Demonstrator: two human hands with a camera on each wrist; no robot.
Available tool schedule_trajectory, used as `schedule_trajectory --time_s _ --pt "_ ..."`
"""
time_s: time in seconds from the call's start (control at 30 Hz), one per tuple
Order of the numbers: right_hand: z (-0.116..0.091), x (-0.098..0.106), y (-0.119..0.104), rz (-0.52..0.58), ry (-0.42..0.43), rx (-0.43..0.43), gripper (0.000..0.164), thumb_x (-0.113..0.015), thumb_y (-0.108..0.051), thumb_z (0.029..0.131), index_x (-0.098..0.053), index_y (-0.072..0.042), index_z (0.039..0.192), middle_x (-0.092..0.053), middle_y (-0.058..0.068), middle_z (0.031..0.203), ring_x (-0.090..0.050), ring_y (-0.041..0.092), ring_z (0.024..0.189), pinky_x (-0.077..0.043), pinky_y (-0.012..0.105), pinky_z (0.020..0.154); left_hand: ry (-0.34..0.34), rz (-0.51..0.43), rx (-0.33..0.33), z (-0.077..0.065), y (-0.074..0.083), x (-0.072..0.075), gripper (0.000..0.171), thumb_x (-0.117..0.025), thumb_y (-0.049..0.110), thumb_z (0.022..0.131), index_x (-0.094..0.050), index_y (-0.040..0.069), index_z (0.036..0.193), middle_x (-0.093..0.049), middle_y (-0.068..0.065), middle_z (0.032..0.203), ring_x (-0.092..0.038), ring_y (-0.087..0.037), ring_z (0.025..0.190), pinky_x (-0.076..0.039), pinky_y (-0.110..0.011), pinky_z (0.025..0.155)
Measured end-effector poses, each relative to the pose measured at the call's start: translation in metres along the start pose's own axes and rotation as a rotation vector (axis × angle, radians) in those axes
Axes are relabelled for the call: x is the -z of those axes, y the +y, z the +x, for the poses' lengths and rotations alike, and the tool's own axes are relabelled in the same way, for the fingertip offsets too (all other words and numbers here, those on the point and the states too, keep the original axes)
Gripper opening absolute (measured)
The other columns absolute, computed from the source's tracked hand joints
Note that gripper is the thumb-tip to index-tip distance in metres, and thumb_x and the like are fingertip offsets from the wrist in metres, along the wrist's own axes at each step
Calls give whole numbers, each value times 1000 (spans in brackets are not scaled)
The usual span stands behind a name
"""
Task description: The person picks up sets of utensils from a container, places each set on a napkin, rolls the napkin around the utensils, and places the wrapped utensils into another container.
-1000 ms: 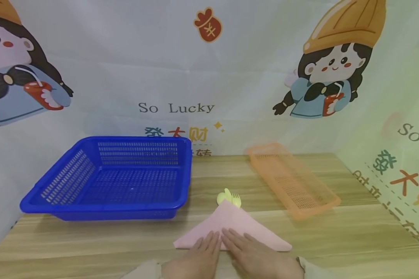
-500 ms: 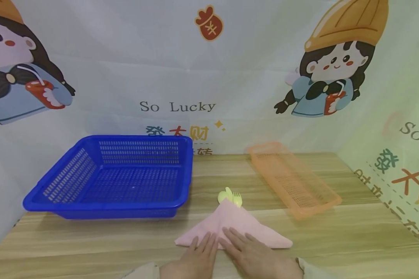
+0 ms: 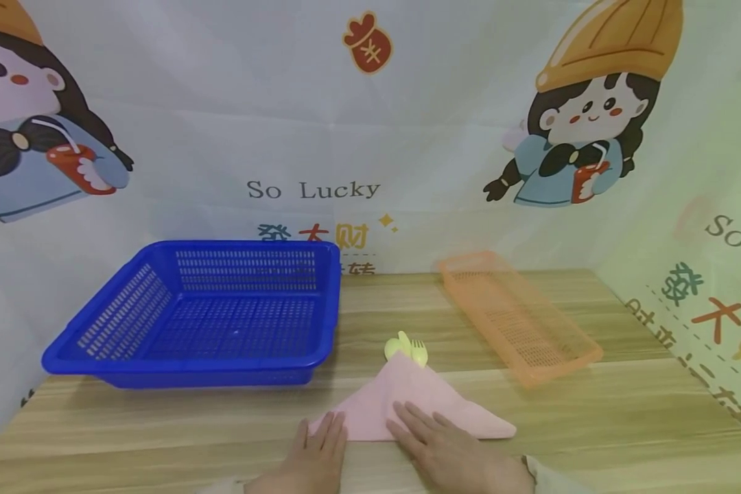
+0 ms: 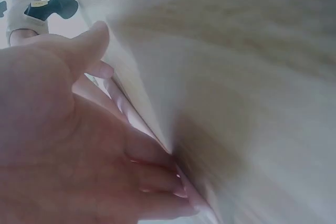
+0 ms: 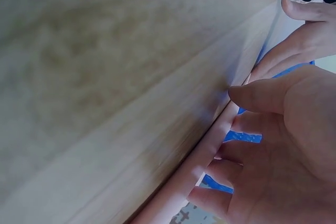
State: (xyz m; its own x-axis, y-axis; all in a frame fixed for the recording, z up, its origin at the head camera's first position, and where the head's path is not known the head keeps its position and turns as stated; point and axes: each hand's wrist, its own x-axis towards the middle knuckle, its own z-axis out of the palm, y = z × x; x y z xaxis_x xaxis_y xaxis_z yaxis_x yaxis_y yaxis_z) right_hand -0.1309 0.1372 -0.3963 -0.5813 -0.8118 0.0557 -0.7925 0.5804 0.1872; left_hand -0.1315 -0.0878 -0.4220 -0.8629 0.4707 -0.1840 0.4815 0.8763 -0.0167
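A pink cloth napkin (image 3: 429, 405) lies on the table, folded to a triangle with its point away from me. Past that point show the ends of a pale yellow spoon (image 3: 393, 348), a fork (image 3: 418, 351) and a third slim yellow piece (image 3: 403, 338) between them; the napkin hides the rest. My left hand (image 3: 311, 456) rests its straight fingers on the napkin's left corner. On the middle of the napkin, near its front fold, my right hand (image 3: 441, 446) lies with fingers extended. In the right wrist view its fingertips touch the pink fold (image 5: 184, 187).
A large blue plastic basket (image 3: 191, 367) stands at the back left of the wooden table (image 3: 160, 439). An orange mesh basket (image 3: 519, 315) lies slanted at the back right. Behind the table hangs a printed cloth (image 3: 432, 178), which also covers the sides.
My left hand has slid left along the napkin from its middle to the left corner. The right hand stays on the napkin in nearly the same place.
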Motion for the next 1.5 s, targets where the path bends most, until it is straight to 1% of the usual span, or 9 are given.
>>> schedule_trajectory --time_s 0.2,0.37,0.47,0.6,0.67,0.87,1.03,1.17,1.5 --pt "0 1 1 20 -19 -4 77 -24 -63 86 -36 -4 134 -33 17 139 -34 28 126 -41 42 92 -7 -96 118 -5 -9 1 56 -56 22 77 -45 -8 122 -37 -22 133 -30 -37 126 -20 -58 100" --pt "0 3 1 72 -51 -32 80 -24 -65 85 -34 -5 135 -30 16 141 -31 27 128 -39 43 95 52 -187 200 -9 -8 12 80 -67 37 71 -37 -16 123 -32 -31 132 -26 -44 125 -17 -57 102" --pt "1 3 0 87 -74 -50 79 -25 -64 85 -33 -4 136 -30 14 142 -30 26 129 -37 42 97 72 -208 63 -8 -3 24 99 -66 53 66 -31 -16 127 -27 -31 135 -23 -43 127 -18 -54 103" --pt "3 2 2 79 -95 -55 85 -29 -66 82 -31 1 135 -30 13 142 -30 24 129 -36 39 98 39 -174 -205 -1 7 36 89 -49 59 78 -28 -6 135 -23 -21 142 -20 -32 132 -22 -46 105" --pt "4 3 3 114 -110 -60 81 -32 -62 85 -30 2 135 -29 13 142 -29 24 129 -35 39 99 14 -167 -263 5 11 37 87 -44 61 81 -25 -3 137 -23 -17 144 -20 -28 132 -23 -43 105" --pt "1 9 4 260 -122 -171 48 -43 -18 91 -36 5 132 -31 16 140 -29 24 129 -34 41 100 -86 -91 -225 14 23 33 79 -41 60 82 -30 5 137 -25 -10 144 -21 -23 133 -25 -37 105" --pt "-8 14 9 236 -63 -240 37 -53 -15 85 -53 8 114 -49 21 124 -49 30 112 -43 40 91 12 -84 -298 16 26 40 78 -42 58 84 -36 -3 132 -33 -16 139 -32 -26 127 -30 -33 103" --pt "-13 13 16 236 10 -187 23 -57 -11 82 -60 5 99 -57 21 109 -59 28 95 -50 34 80 115 -74 -387 22 29 45 75 -44 55 85 -39 -7 128 -36 -18 136 -37 -25 123 -33 -34 101" --pt "-19 11 20 274 60 -210 18 -56 -11 82 -65 0 92 -61 17 105 -62 27 86 -52 35 74 26 28 -455 39 43 41 77 -37 62 84 -29 8 138 -21 -6 146 -19 -22 133 -28 -41 103"
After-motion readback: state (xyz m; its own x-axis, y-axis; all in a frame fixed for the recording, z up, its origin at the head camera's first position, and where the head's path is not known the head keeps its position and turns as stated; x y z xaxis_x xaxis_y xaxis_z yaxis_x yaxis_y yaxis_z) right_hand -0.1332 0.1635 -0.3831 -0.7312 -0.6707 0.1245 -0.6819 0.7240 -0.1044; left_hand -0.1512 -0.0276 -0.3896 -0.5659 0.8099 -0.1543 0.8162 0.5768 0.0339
